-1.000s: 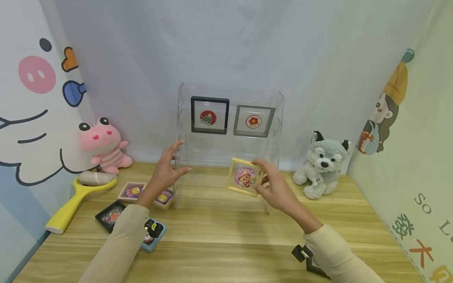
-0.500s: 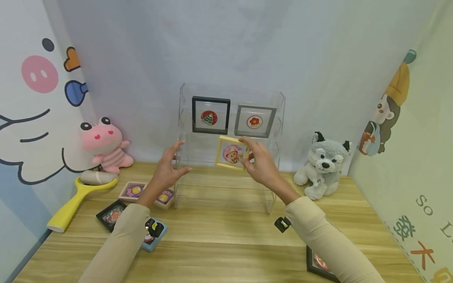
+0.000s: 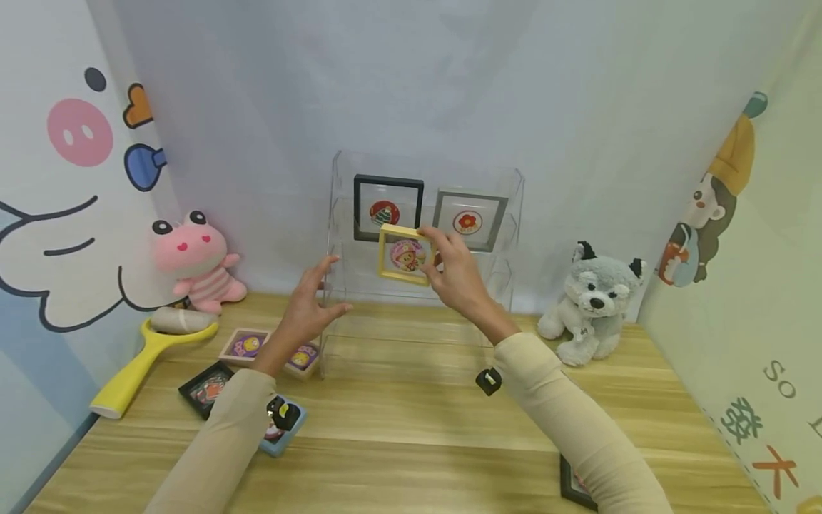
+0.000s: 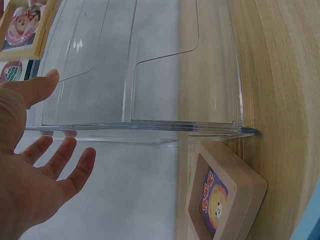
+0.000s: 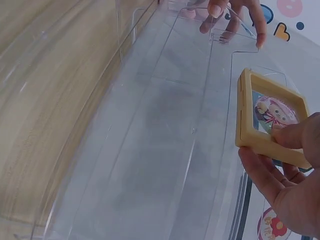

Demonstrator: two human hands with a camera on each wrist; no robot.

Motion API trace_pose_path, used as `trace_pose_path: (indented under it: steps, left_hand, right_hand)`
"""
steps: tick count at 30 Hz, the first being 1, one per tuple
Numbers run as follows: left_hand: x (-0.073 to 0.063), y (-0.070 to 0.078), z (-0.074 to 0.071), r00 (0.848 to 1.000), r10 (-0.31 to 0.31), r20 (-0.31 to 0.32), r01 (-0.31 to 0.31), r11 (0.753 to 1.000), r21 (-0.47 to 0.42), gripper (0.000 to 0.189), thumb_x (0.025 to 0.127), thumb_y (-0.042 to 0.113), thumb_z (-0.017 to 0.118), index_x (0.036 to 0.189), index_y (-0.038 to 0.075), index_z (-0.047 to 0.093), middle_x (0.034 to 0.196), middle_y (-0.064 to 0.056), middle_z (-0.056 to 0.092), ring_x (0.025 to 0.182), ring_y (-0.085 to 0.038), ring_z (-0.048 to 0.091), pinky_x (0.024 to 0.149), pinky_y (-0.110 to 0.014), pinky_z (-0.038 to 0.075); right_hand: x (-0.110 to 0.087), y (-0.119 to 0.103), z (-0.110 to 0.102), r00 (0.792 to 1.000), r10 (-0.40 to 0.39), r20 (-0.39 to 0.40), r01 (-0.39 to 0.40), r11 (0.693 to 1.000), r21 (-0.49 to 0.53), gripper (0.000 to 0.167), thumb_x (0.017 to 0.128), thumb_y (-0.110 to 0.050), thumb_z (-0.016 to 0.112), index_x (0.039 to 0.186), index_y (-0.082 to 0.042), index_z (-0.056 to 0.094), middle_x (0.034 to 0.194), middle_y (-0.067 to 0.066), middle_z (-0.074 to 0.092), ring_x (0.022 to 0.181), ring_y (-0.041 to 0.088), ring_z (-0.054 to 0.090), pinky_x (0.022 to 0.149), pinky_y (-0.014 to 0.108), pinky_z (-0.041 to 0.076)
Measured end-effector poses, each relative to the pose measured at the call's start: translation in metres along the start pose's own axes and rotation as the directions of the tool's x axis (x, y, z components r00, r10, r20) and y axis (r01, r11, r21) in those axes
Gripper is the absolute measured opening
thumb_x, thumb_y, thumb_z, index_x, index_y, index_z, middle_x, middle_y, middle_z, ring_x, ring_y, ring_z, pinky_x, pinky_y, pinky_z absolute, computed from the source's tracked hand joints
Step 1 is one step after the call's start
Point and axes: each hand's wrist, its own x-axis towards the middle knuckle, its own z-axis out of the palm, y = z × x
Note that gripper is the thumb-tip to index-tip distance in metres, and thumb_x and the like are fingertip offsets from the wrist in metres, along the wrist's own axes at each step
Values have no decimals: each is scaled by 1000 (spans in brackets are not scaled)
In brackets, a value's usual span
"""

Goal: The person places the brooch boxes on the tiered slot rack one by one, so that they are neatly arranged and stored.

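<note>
My right hand (image 3: 457, 270) pinches a small yellow display frame (image 3: 399, 253) with a pink cartoon picture, thumb on its front and fingers behind. It is held upright before a clear acrylic tiered rack (image 3: 417, 295), overlapping the lower edge of a black frame (image 3: 388, 207) on the rack. Beside that stands a grey frame (image 3: 470, 220) with a red flower. My left hand (image 3: 305, 303) is at the rack's left side, thumb and fingers spread on either side of the clear side panel (image 4: 165, 126), holding nothing up.
Left on the table are two wooden frames (image 3: 246, 347), a black frame (image 3: 208, 389), a blue frame (image 3: 282, 428) and a yellow-handled roller (image 3: 144, 360). A pink plush (image 3: 195, 257) and a grey plush dog (image 3: 594, 303) flank the rack. A dark frame (image 3: 571, 485) lies under the right sleeve.
My right hand has carried the yellow frame up and to the left, from the rack's lower right to just below the black frame. The left hand has stayed at the rack's side.
</note>
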Motion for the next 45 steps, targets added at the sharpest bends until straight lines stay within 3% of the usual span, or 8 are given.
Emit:
trace_pose_path:
  steps: [8, 21, 31, 45]
  left_hand:
    - [0, -1, 0, 1000, -2, -11, 2, 1000, -2, 88, 80, 3, 81, 153, 15, 33, 146, -27, 39, 116, -48, 55, 69, -42, 57]
    - [0, 2, -1, 1000, -10, 3, 10, 1000, 1, 87, 82, 5, 81, 153, 15, 32, 146, -27, 39, 119, -49, 54, 71, -44, 57]
    - [-1, 3, -2, 1000, -12, 2, 12, 1000, -4, 87, 82, 5, 80, 153, 13, 32, 148, -27, 38, 119, -49, 53, 73, -48, 57]
    - [-1, 2, -2, 1000, -12, 7, 12, 1000, -2, 87, 82, 6, 80, 154, 15, 32, 149, -27, 37, 119, -49, 53, 71, -44, 57]
  right_hand:
    - [12, -3, 19, 998, -64, 14, 65, 996, -56, 49, 93, 0, 65, 138, -12, 52, 112, 17, 52, 83, 24, 58, 67, 35, 52]
    - [19, -7, 37, 994, -112, -16, 108, 983, -148, 47, 90, 2, 66, 134, -12, 57, 111, 18, 58, 77, 28, 63, 65, 37, 55]
    - [12, -4, 46, 998, -50, -46, 45, 995, -90, 43, 90, 1, 68, 130, -9, 56, 100, 17, 56, 79, 28, 61, 68, 37, 56]
    - [9, -2, 49, 995, -60, -82, 53, 995, -84, 43, 87, 1, 72, 127, -9, 57, 98, 16, 57, 82, 28, 64, 68, 38, 56]
